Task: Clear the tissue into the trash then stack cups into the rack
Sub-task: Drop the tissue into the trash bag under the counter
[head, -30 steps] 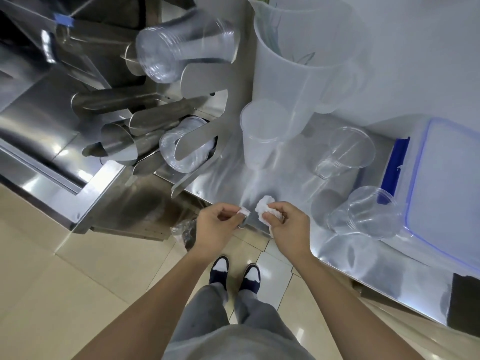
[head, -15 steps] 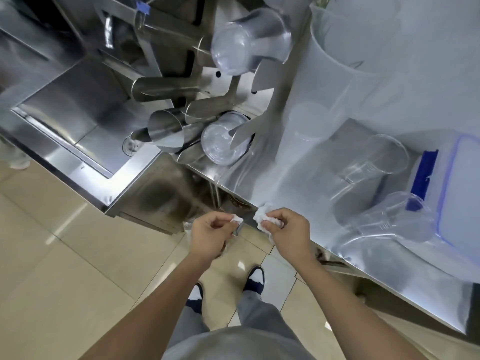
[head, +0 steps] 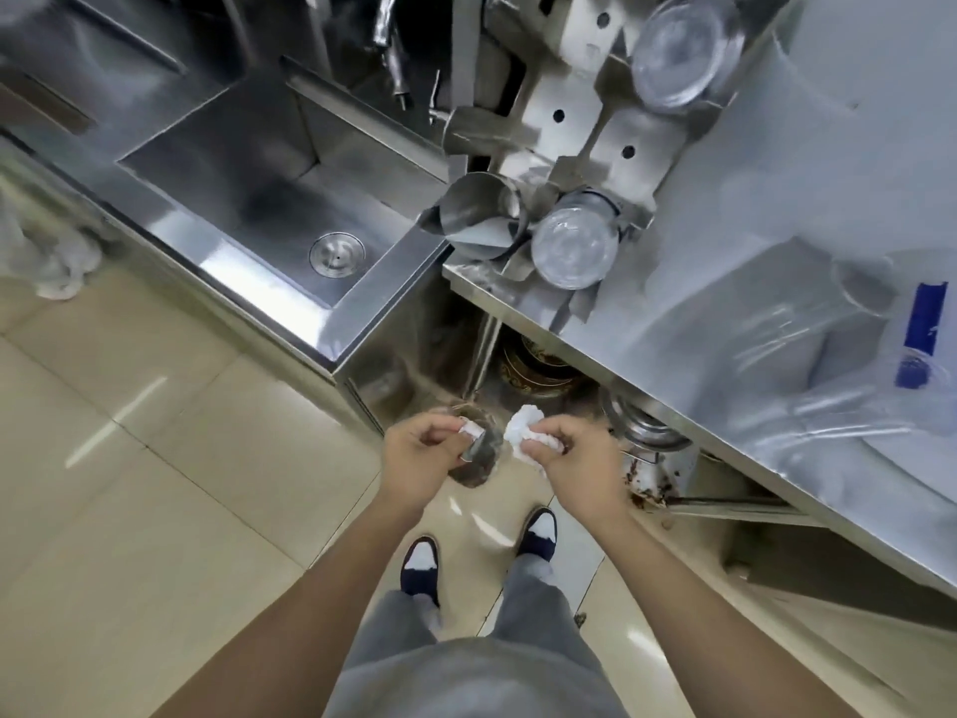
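My right hand (head: 580, 458) is closed around a crumpled white tissue (head: 523, 424) held over the floor in front of the counter. My left hand (head: 419, 453) pinches a small white tissue scrap (head: 470, 430). Between and below the hands sits a small bin lined with a clear bag (head: 479, 458). The steel cup rack (head: 580, 121) stands at the counter's left end with clear cups (head: 572, 248) in a lower slot and another clear cup (head: 678, 59) higher up. Loose clear cups (head: 828, 406) lie blurred on the counter at right.
A steel sink (head: 269, 199) with a round drain lies to the left. The steel counter edge (head: 673, 396) runs diagonally to the right, with pots underneath. A blue-latched plastic box (head: 924, 323) and a large translucent jug (head: 854, 121) stand on the counter. A white cloth (head: 57, 256) hangs at far left.
Both hands have come back from the counter edge and dropped lower, now over the lined bin on the floor. The view has swung left, showing the sink.
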Motion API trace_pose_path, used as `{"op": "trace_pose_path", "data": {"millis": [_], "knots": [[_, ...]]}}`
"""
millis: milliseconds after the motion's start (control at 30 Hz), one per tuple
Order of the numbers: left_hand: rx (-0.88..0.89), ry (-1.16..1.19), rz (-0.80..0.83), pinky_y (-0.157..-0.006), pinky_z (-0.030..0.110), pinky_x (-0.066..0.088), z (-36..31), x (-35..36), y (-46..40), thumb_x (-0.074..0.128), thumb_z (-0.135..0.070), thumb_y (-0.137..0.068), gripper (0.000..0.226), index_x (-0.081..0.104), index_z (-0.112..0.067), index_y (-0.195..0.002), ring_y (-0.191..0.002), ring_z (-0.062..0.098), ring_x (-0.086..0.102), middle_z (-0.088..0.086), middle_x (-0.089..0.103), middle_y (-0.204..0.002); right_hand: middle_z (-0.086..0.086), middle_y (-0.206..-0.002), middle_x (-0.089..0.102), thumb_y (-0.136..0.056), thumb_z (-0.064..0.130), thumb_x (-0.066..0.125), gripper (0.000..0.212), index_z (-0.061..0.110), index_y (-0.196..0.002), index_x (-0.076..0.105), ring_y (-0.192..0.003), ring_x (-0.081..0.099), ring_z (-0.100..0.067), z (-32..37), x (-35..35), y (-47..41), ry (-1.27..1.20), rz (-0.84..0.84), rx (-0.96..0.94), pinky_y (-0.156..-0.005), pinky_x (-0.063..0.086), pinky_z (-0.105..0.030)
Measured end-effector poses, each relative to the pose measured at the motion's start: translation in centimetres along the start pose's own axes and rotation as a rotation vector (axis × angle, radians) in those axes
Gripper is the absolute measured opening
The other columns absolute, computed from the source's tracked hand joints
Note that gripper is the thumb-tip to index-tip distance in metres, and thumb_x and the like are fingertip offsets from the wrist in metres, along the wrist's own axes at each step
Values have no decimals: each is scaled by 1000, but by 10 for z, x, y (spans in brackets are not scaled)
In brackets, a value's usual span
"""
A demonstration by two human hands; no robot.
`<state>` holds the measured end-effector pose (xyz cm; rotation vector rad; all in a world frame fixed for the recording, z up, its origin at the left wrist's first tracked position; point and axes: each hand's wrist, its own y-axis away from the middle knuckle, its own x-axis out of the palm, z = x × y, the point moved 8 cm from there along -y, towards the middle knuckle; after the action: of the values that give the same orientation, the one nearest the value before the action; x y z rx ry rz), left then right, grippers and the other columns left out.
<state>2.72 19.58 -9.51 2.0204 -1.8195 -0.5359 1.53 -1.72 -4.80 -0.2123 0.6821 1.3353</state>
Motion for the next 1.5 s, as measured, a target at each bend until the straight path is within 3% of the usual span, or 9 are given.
{"op": "trace_pose_path", "data": {"millis": [233,400,500,633,833,1000,1200,1333,1500], "knots": [[-16,22,37,-72,39,64,12,-33,2,70,6,-86,22,71,-16,-82,-73,25,69,10,70,-76,7,-88,71,-78,8,76,19,23,-89,71,-84,67,-10,14,31,19,-57,-34,3,-73,49,-14],[-46,46,33,-70,31,64,19,-42,-1,70,5,-86,20,71,-15,-84,-76,24,69,10,70,-78,7,-89,69,-82,6,71,17,15,-96,74,-81,63,-2,14,42,21,-20,-20,41,-68,44,0],[-57,54,16,-66,26,63,21,-45,-3,71,6,-86,21,71,-15,-84,-71,19,70,10,71,-77,9,-85,67,-83,4,69,17,12,-97,74,-79,61,5,12,45,18,6,-14,43,-65,44,1],[-112,89,-20,-63,22,61,33,-43,-3,70,8,-86,22,71,-14,-81,-64,10,69,6,71,-74,8,-86,67,-82,4,71,18,13,-96,74,-78,61,2,2,47,9,28,-16,50,-66,44,1],[-160,61,-70,-67,26,62,59,-37,-18,71,9,-84,21,72,-11,-77,-67,16,68,7,72,-75,11,-86,66,-80,3,72,16,14,-92,74,-78,61,1,-24,62,-6,7,8,88,-69,45,-5],[-182,52,-93,-84,43,61,88,-31,-42,73,9,-82,22,72,-12,-74,-76,25,68,13,72,-77,5,-94,70,-81,6,73,15,16,-93,74,-84,64,-12,-61,92,-21,29,69,144,-74,46,-11],[-183,50,-134,-84,47,61,136,-26,-74,74,11,-78,20,73,-8,-72,-77,30,70,28,75,-84,18,-86,67,-80,5,73,28,32,-83,66,-77,62,2,-106,127,-43,45,135,139,-70,46,-5],[-223,2,-183,-73,32,58,182,-26,-96,75,8,-77,27,72,-17,-68,-65,21,68,5,73,-67,22,-84,66,-80,5,73,17,20,-89,74,-71,58,14,-150,154,-64,72,162,146,-67,46,-3],[-204,-77,-216,-72,29,58,231,-21,-128,77,5,-77,27,72,-20,-68,-64,19,69,-2,72,-66,15,-84,69,-79,7,75,16,18,-90,75,-73,59,-3,-202,185,-88,84,182,163,-77,51,-22]]}}
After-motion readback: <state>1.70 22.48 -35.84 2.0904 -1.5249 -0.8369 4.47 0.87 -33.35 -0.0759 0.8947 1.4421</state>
